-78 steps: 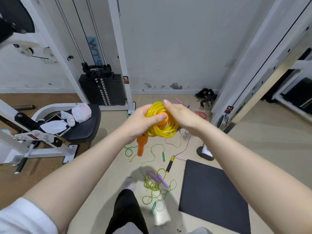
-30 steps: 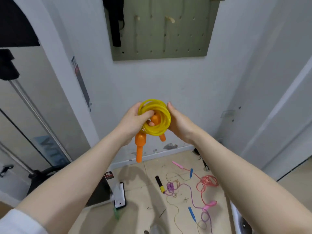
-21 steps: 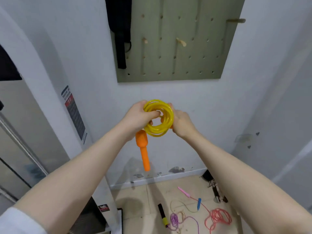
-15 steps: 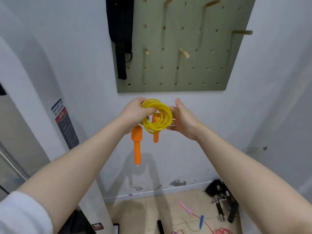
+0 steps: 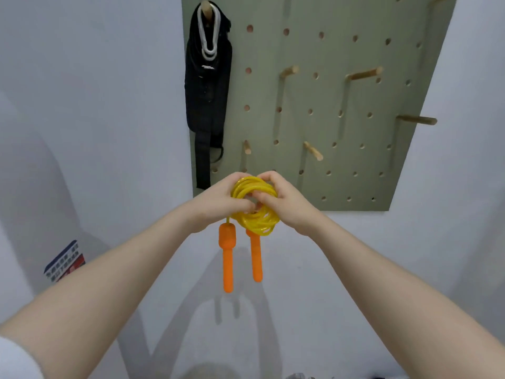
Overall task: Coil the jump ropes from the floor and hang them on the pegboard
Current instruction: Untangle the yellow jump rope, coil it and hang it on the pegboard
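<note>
Holding: I have the yellow jump rope [image 5: 255, 206] coiled tight, gripped between both hands in front of the lower edge of the pegboard [image 5: 328, 105].
Left hand [image 5: 221, 201]: fingers curled round the coil's left side.
Right hand [image 5: 284, 203]: fingers curled round the coil's right side, thumb pressed into the middle.
Handles: two orange handles [image 5: 228, 258] dangle straight down below the coil, side by side.
Done: I judge this rope's coiling finished; it is lifted to the board.
Left: it is not yet on a peg. Nearest free wooden peg [image 5: 313, 151] sits just above my hands.
Board: a black strap [image 5: 207, 86] hangs from the top-left peg.
</note>
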The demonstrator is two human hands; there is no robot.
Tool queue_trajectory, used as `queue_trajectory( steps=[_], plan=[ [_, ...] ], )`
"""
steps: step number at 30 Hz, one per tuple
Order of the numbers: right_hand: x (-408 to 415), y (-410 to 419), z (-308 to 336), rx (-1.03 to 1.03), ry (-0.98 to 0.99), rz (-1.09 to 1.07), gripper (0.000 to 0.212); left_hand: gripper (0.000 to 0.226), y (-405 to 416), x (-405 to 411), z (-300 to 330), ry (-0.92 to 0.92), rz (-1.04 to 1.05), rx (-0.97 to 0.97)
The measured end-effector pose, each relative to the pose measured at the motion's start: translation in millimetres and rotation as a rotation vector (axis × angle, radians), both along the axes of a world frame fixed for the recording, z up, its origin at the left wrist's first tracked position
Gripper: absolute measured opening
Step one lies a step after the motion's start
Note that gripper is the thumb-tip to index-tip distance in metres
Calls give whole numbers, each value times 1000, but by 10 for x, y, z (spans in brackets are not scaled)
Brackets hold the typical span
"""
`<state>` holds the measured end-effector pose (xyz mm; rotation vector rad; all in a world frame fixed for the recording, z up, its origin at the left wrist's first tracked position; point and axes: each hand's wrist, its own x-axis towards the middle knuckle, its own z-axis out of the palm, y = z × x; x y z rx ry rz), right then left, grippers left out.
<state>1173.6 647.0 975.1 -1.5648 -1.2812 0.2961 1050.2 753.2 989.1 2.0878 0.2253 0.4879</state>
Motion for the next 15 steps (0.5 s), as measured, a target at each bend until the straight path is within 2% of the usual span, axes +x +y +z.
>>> queue_trajectory(
  steps=[3,6,9,11,15],
  plan=[
    [201,229,110,83,-68,-111,17,61,197,128,42,-47,17,-2],
    [342,455,278,199,-104,-170,19,65,355,312,160,-222,103,44],
    [506,659,428,295,-57,-260,18,54,572,434,296,-359,248,58],
    [647,770,425,299,-36,-338,17,46,748,476,315,-359,332,29],
    [729,975,355,258,-97,-340,17,26,793,578,199,-229,209,-19]
  ],
)
